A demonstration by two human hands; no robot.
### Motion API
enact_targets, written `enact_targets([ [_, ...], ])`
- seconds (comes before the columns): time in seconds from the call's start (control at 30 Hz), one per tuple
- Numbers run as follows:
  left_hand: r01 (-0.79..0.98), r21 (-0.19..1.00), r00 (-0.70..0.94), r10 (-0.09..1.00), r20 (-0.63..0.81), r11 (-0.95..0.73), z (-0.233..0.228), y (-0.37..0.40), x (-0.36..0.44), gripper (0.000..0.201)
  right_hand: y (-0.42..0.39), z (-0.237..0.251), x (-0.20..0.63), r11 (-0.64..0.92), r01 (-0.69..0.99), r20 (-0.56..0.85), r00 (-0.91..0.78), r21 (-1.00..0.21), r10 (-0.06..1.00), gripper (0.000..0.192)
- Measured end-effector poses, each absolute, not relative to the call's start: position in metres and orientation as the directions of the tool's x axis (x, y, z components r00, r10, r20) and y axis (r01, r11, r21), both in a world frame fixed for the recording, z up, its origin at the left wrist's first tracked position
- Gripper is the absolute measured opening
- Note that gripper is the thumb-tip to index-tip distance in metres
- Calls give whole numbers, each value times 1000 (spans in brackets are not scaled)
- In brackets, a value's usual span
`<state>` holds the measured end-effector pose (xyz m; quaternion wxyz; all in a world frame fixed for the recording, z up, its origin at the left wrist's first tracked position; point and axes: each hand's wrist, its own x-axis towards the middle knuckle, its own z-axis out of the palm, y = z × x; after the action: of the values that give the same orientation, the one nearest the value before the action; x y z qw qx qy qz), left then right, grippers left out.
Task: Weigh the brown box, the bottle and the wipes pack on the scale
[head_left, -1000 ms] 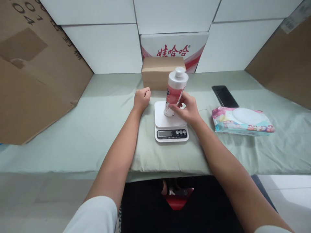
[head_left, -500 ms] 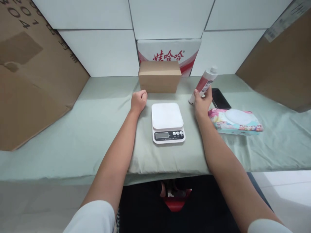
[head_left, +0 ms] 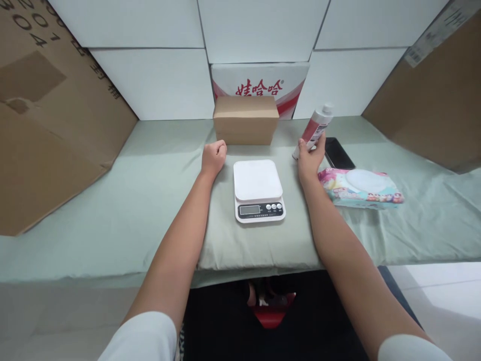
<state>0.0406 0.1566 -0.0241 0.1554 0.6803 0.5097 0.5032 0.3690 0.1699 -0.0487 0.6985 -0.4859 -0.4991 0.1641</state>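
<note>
right hand (head_left: 308,160) is wrapped around the lower half of a pink-and-white bottle (head_left: 314,129), fingers closed on the barrel, base end close to the green cloth of the counter (head_left: 112,200); we cannot tell whether the base touches it. the bottle leans up and away to the right, its white cap uppermost, just right of the white scale (head_left: 257,188) and just left of the black phone (head_left: 338,153). left hand (head_left: 213,156) rests as a closed fist on the cloth to the left of the scale, holding nothing that we can see.

we judge the bottle to be rigid plastic, smooth and somewhat slick under its printed label, and light enough for one hand. contents are not visible, so its true weight is uncertain. the straight barrel is the sound place to grip, about the middle or below, as it is held now; the narrow cap end offers less purchase and could twist. tall and slim, it looks prone to tipping on soft cloth.

the scale platform is bare. a packet of wet wipes (head_left: 361,187) lies right of the hand, and a brown carton (head_left: 246,120) stands behind the scale.
</note>
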Motion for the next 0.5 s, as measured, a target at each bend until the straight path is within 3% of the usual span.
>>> enact_targets([
  [0.17,527,737,-40,854,519,-423,-25,157,41,31,161,-36,357,371,404,546,544,-836,637,82],
  [0.27,525,759,-83,864,497,-386,-26,157,39,35,124,-8,341,373,513,623,505,-773,597,95],
  [0.4,482,783,-160,839,521,-394,-12,149,44,25,24,37,342,464,555,707,377,-690,599,77],
  [0.5,383,749,-15,807,590,-541,12,125,74,16,-38,45,390,416,628,745,461,-658,483,56],
])
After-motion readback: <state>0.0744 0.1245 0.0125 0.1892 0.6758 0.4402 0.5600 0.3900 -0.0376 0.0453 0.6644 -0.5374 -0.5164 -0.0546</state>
